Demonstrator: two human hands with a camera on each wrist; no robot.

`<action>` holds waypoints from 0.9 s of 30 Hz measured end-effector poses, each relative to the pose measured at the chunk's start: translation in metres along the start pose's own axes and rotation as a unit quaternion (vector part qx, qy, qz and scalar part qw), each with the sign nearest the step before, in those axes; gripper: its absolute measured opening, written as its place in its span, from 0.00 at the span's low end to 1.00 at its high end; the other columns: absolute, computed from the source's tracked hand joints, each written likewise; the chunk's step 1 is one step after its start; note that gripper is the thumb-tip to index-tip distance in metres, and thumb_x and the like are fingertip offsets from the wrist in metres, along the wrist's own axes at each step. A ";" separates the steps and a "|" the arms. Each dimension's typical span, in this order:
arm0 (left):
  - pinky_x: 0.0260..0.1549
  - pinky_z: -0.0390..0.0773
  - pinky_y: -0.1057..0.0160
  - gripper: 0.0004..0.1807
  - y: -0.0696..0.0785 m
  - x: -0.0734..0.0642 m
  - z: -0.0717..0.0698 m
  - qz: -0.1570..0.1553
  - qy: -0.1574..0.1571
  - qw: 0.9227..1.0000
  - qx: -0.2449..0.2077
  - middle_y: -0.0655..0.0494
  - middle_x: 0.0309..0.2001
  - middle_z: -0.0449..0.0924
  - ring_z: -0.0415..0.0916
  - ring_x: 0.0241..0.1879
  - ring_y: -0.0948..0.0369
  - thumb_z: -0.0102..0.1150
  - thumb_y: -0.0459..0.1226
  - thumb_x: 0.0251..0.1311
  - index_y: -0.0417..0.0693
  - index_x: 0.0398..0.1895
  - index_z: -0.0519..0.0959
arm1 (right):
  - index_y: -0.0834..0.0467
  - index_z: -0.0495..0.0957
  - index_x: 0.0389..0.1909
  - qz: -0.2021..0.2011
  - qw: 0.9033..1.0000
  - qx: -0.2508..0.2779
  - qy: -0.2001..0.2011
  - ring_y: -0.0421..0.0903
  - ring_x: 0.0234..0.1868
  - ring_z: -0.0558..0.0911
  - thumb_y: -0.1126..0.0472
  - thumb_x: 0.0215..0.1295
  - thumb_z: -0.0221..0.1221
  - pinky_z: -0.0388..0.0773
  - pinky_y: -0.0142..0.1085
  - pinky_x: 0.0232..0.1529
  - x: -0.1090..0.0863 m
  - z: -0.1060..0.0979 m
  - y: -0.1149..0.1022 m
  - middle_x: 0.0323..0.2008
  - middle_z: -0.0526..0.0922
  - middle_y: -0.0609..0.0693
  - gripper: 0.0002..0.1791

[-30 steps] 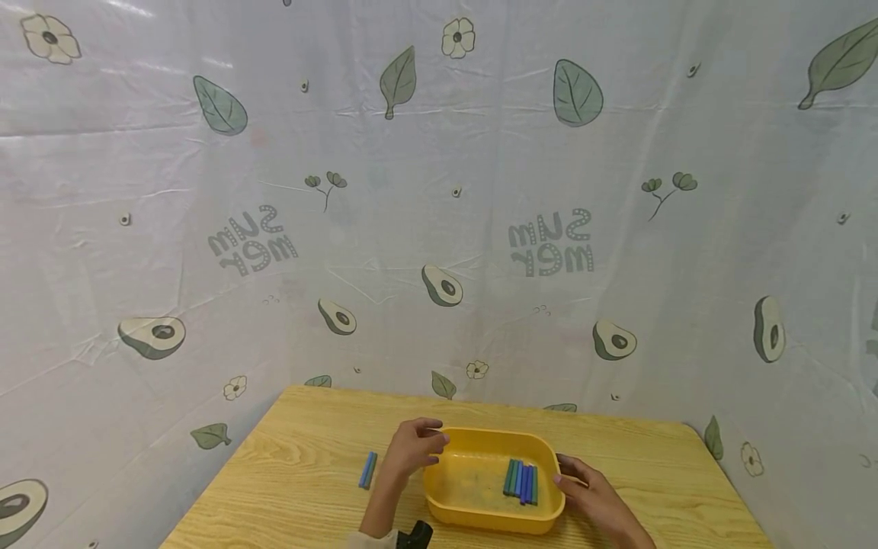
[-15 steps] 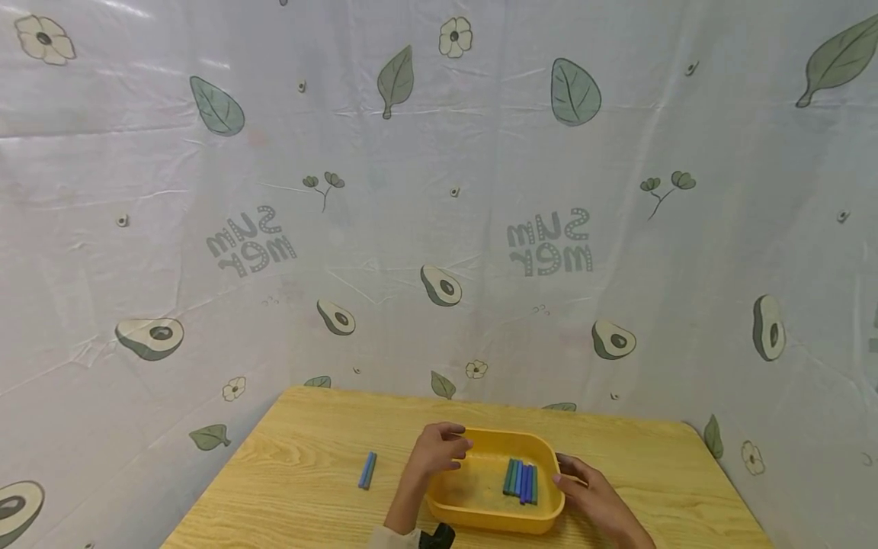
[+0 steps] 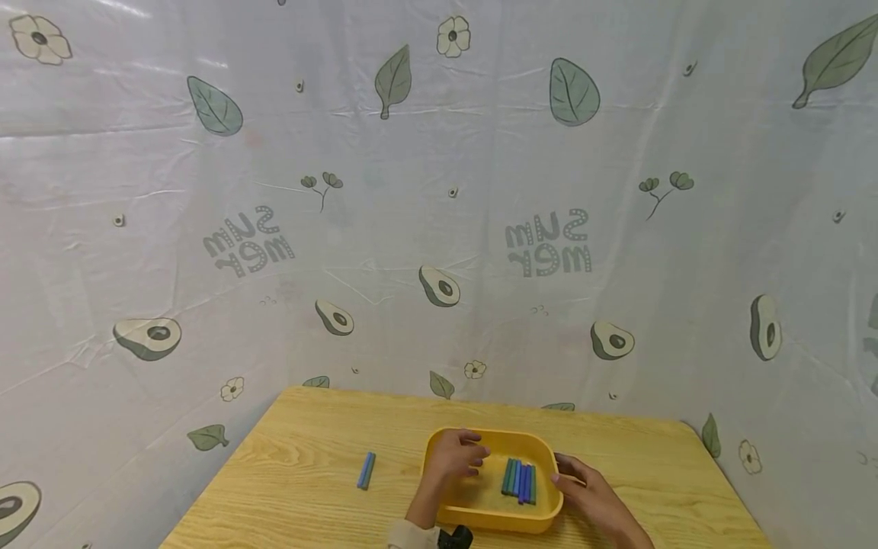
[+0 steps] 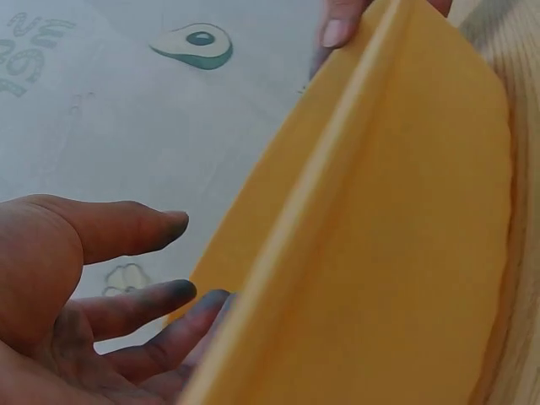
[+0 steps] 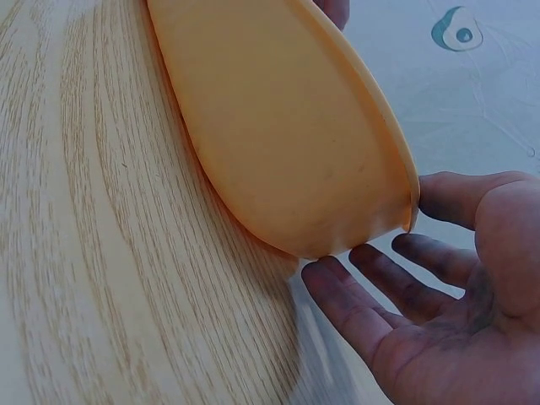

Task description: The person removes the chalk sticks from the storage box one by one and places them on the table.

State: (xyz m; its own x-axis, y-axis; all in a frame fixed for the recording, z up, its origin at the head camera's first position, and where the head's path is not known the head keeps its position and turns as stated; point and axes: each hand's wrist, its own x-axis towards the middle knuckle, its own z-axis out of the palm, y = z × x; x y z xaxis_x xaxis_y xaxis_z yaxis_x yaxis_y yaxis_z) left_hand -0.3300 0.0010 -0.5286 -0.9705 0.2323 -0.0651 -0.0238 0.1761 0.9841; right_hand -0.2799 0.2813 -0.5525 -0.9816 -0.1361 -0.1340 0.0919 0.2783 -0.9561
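A yellow plastic tray (image 3: 495, 520) stands on the table, with several short green, blue and purple sticks (image 3: 519, 482) side by side in its right half. My left hand (image 3: 453, 457) is over the tray's left part, fingers loosely spread and nothing between them. Dark smudges mark its fingertips (image 4: 181, 291) in the left wrist view. At the right end my right hand (image 3: 591, 492) holds the tray, its thumb (image 5: 447, 196) at the rim and the other fingers against the outer wall. The sticks are hidden behind the tray's wall in both wrist views.
Two more sticks (image 3: 366, 470), one blue and one green, lie together on the wooden table (image 3: 302, 442) left of the tray. A printed curtain (image 3: 384, 244) hangs behind the table's far edge and along its sides.
My left hand has moved right, from the tray's left rim to over its inside. The right hand keeps its place on the tray, and the sticks lie as before.
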 end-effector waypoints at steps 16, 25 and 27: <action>0.35 0.91 0.53 0.24 -0.009 0.011 0.031 -0.032 -0.002 0.999 0.012 0.48 0.36 0.88 0.88 0.31 0.56 0.73 0.31 0.61 0.28 0.59 0.82 | 0.76 0.53 0.81 -0.010 1.000 0.008 -0.022 0.69 0.70 0.77 0.52 0.84 0.56 0.85 0.50 0.62 0.001 -0.003 0.003 0.73 0.67 0.79 0.41; 0.32 0.90 0.57 0.22 -0.007 0.014 0.041 -0.046 -0.010 0.998 0.035 0.50 0.35 0.87 0.83 0.28 0.60 0.73 0.30 0.60 0.32 0.58 0.84 | 0.77 0.52 0.80 -0.022 0.999 0.017 -0.028 0.69 0.69 0.78 0.53 0.85 0.55 0.86 0.51 0.61 0.001 -0.002 0.005 0.72 0.67 0.80 0.40; 0.32 0.90 0.56 0.21 -0.007 0.014 0.043 -0.045 -0.011 0.998 0.046 0.50 0.35 0.87 0.85 0.29 0.59 0.73 0.29 0.59 0.32 0.57 0.85 | 0.77 0.52 0.80 -0.022 0.999 0.019 -0.030 0.69 0.69 0.78 0.53 0.85 0.55 0.86 0.51 0.60 0.001 -0.003 0.005 0.72 0.67 0.80 0.41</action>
State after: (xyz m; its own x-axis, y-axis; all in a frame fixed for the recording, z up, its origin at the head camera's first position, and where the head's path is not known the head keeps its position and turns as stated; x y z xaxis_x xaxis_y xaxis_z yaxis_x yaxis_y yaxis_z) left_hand -0.3330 0.0446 -0.5432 -0.9600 0.2325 -0.1562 -0.0864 0.2847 0.9547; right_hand -0.2811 0.2854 -0.5570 -0.9729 -0.2051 -0.1066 0.0570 0.2342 -0.9705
